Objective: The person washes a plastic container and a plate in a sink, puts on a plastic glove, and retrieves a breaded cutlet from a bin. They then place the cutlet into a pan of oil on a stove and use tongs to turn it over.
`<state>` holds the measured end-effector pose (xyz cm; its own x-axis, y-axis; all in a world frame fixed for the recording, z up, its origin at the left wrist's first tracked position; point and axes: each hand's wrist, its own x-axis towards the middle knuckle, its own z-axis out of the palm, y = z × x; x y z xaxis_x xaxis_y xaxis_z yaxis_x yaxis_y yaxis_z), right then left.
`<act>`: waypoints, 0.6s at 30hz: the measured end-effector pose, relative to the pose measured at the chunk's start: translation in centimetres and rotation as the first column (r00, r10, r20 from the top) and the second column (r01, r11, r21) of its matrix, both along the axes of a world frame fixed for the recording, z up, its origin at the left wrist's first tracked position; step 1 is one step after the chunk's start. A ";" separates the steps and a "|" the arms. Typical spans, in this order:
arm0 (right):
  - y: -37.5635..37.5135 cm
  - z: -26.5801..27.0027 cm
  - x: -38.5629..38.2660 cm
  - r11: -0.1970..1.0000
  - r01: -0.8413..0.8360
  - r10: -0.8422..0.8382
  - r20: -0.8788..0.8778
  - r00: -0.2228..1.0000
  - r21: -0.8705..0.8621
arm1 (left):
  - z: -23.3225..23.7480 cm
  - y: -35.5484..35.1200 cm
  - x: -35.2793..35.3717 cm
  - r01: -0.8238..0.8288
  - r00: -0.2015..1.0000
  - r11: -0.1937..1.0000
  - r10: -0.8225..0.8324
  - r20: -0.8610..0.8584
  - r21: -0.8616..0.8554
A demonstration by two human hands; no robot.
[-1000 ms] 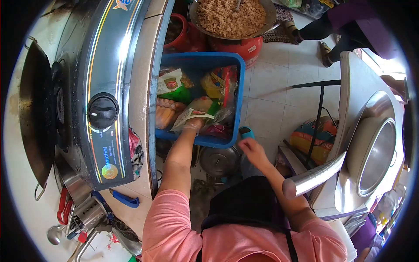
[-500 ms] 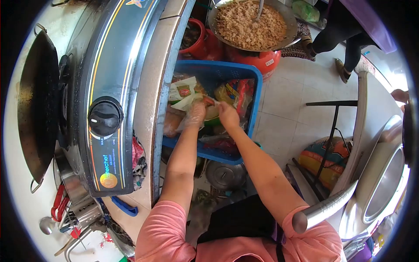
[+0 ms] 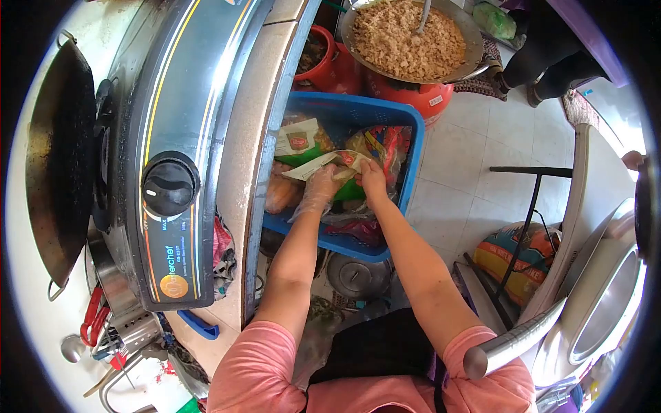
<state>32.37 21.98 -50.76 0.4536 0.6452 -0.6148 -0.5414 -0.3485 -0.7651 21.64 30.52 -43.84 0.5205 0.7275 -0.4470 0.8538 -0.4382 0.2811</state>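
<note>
Both the film-gloved left hand (image 3: 318,191) and bare right hand (image 3: 372,181) grip a flat, crinkly packet (image 3: 329,164)

Crate half hidden
The surface (image 3: 272,138) hides your blue crate's (image 3: 412,155) left side; packet (image 3: 313,167) print is too small to read.

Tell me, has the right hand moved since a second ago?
Yes. The right hand went from outside the blue crate into it, onto the packet beside the left hand.
</note>
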 end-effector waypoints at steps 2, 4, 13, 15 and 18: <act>-0.4 3.2 0.9 0.999 -0.017 0.009 -0.152 0.988 -0.050 | -0.1 0.2 0.0 -0.023 1.000 0.996 0.024 0.011 -0.089; -0.4 4.4 1.1 0.996 -0.005 -0.022 -0.296 0.955 -0.092 | -0.8 0.3 -0.2 0.001 1.000 0.995 0.000 0.015 -0.102; 0.0 4.2 0.7 0.990 0.139 -0.125 -0.508 0.852 -0.011 | -4.1 -0.4 -1.6 -0.214 0.941 0.854 0.311 0.135 -0.475; -0.2 4.5 0.7 0.988 0.151 -0.117 -0.478 0.871 0.035 | -2.7 -0.6 -1.2 -0.242 0.938 0.832 0.332 0.098 -0.499; -0.4 5.1 0.7 0.983 0.120 -0.053 -0.412 0.910 0.137 | -1.6 -0.6 -1.4 -0.242 0.908 0.780 0.392 0.150 -0.577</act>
